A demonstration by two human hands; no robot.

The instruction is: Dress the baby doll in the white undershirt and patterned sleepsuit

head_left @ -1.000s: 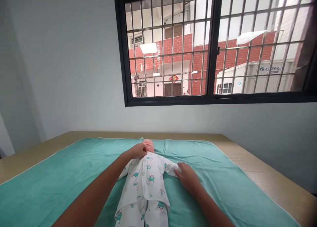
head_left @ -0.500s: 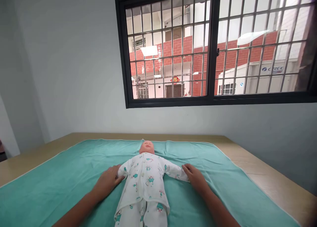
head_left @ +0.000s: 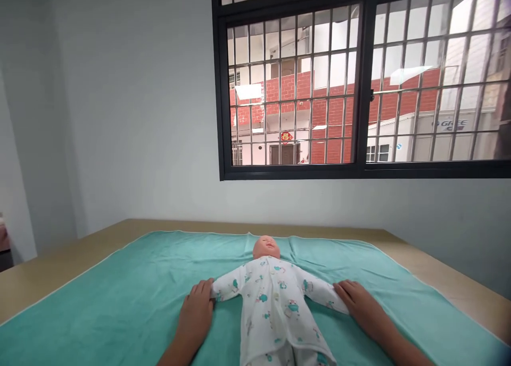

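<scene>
A baby doll (head_left: 266,247) lies on its back on a green cloth (head_left: 131,302), its head toward the wall. It wears a white long-sleeved top (head_left: 275,297) with a green and pink print, and matching trousers (head_left: 288,358) cut off by the lower edge. Both doll arms reach out sideways. My left hand (head_left: 195,313) is closed at the cuff of the sleeve on the left, its thumb side hidden from view. On the right, my right hand (head_left: 361,305) has its fingers over the end of the other sleeve (head_left: 325,294). No doll hands show beyond the cuffs.
The cloth covers most of a tan tabletop (head_left: 403,249), with bare strips along its back and sides. A grey wall (head_left: 151,116) rises behind it. A dark-framed window (head_left: 293,172) with metal bars is set in that wall. The cloth has soft wrinkles.
The view has swung, so everything sits farther right and lower. My left hand has moved outward from the doll's body, and the left sleeve now stretches straighter. My right hand stays at its cuff.
</scene>
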